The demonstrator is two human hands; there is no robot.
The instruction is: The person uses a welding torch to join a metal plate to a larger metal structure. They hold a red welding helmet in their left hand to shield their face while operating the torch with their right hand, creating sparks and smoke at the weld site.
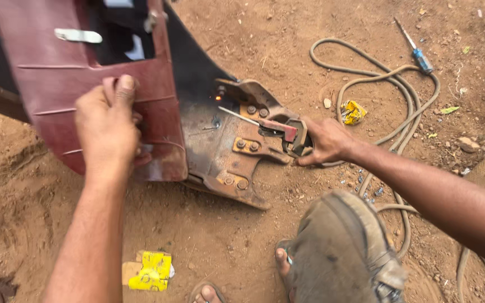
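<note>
The maroon panel point(85, 73) lies on the dirt ground point(209, 235) at the upper left of your view, its dark, scorched metal section point(197, 112) running down to a rusty bolted bracket point(242, 151). A small orange glow point(218, 97) sits on the dark metal near the bracket's top, and the thin welding rod point(239, 116) points up toward it.

Your left hand point(108, 126) is pressed flat on the panel, fingers wrapped over its ridge, bracing it just left of the dark metal. Your right hand point(326, 140) is closed around the electrode holder point(287, 134), which grips the rod's lower end; this hand sits to the right of the bracket, off the panel. The two hands are well apart, with the dark metal and bracket between them.

A grey cable point(388, 78) loops across the dirt behind your right wrist. A blue-handled screwdriver point(416, 50) lies beyond it at the upper right, and a crumpled yellow wrapper point(353, 112) sits inside the loop. Another yellow scrap point(152, 272) lies near your left forearm. Your sandalled foot point(279, 264) and cloth-covered knee point(343, 252) show at the bottom.
</note>
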